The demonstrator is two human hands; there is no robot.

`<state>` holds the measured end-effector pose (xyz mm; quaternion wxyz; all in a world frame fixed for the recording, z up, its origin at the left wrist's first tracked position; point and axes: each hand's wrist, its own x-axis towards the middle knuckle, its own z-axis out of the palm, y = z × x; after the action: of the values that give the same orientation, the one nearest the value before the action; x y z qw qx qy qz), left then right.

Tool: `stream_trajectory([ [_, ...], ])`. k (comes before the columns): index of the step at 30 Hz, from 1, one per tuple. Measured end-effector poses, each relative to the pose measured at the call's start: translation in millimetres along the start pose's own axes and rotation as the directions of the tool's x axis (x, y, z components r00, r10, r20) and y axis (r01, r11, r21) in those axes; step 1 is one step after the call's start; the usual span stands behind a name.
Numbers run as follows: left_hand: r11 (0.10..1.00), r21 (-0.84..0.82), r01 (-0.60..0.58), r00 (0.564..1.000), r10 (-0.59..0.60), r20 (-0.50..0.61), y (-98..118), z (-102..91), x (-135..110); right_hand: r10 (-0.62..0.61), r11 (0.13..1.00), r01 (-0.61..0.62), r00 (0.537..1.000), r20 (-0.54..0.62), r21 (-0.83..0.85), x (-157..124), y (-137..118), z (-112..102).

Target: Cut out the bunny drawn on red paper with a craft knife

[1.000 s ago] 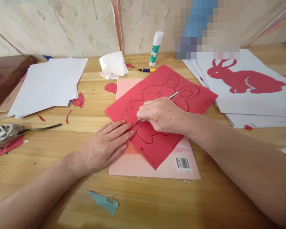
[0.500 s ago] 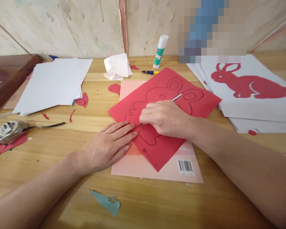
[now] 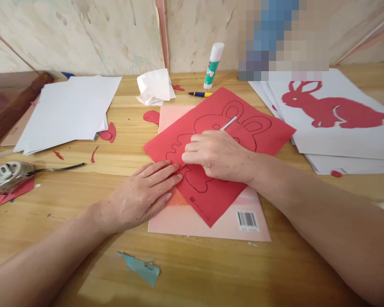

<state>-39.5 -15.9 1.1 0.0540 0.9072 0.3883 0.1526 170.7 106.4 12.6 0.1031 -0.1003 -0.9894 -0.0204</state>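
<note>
In the head view, the slim silver tool (image 3: 228,123) has swung since the previous frame, its upper end now nearer the far corner of the red paper sheet (image 3: 205,122). The right hand (image 3: 216,153) grips it; the left hand (image 3: 144,192), fingers together, stays flat on the sheet's left edge. The sheet lies atop a pink booklet (image 3: 205,228), its side corners overhanging. Left of it, bare tabletop (image 3: 67,192) reaches the tape measure (image 3: 11,177); just beside its right corner sits the white paper stack (image 3: 345,144); the glue stick (image 3: 213,66) stands beyond.
</note>
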Motion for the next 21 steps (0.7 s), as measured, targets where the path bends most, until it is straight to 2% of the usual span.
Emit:
stream_trajectory([
  [21, 1.000, 0.011, -0.015, 1.000, 0.015, -0.013, 0.2, 0.6, -0.3, 0.048, 0.999, -0.048, 0.994, 0.095, -0.001, 1.5, -0.8, -6.5],
])
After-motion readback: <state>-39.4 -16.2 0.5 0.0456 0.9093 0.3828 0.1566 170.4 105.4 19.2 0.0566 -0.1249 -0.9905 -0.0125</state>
